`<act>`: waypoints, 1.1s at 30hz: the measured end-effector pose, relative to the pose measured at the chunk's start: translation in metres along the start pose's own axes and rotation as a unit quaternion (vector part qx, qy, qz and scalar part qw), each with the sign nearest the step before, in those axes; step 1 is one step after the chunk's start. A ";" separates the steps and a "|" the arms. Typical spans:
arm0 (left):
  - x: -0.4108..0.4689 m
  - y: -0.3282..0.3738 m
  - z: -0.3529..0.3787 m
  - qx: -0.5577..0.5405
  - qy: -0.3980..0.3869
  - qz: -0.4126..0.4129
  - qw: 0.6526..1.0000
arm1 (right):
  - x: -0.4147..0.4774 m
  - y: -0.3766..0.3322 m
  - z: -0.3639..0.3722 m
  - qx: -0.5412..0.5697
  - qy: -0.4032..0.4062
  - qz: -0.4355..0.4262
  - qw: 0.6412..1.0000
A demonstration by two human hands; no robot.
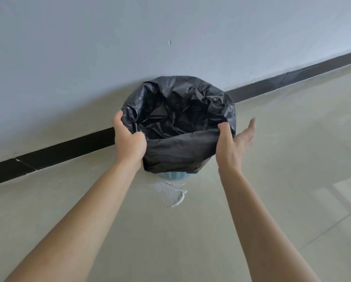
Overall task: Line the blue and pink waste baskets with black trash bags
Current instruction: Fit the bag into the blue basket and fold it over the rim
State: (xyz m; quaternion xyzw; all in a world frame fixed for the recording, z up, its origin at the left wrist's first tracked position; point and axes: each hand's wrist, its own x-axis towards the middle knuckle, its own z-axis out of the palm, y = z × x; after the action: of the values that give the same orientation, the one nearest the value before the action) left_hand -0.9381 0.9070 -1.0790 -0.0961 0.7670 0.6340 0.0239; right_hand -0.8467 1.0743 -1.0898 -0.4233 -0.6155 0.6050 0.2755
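A blue waste basket stands on the floor against the wall; only its perforated lower part shows. A black trash bag sits inside it, with its mouth folded down over the rim and hanging far down the outside. My left hand grips the folded bag edge at the rim's left side. My right hand is at the rim's right side, thumb pressed on the bag edge, fingers spread and blurred outside the basket. No pink basket is in view.
The pale wall with a black skirting board runs right behind the basket. A white powdery smear marks the beige tiled floor just in front of the basket.
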 end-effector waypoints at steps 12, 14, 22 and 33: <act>0.010 -0.022 -0.014 -0.073 -0.055 -0.028 0.995 | 0.059 -0.030 -0.001 -0.445 -0.176 -0.091 0.873; 0.010 -0.023 -0.017 0.107 0.022 0.098 0.989 | 0.063 -0.032 0.000 -0.436 -0.176 -0.088 0.878; -0.042 -0.028 0.008 0.390 -0.076 0.637 0.660 | 0.055 -0.023 0.000 -0.421 -0.129 -0.087 0.894; -0.014 -0.044 -0.017 0.366 -0.125 0.644 0.660 | 0.041 -0.013 -0.004 -0.062 -0.156 0.013 0.986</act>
State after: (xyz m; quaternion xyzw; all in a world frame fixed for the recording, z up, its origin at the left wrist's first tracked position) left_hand -0.9151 0.8837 -1.1164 0.5187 0.7971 0.1645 -0.2616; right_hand -0.8652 1.1123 -1.0838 -0.3477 -0.6816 0.6281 0.1415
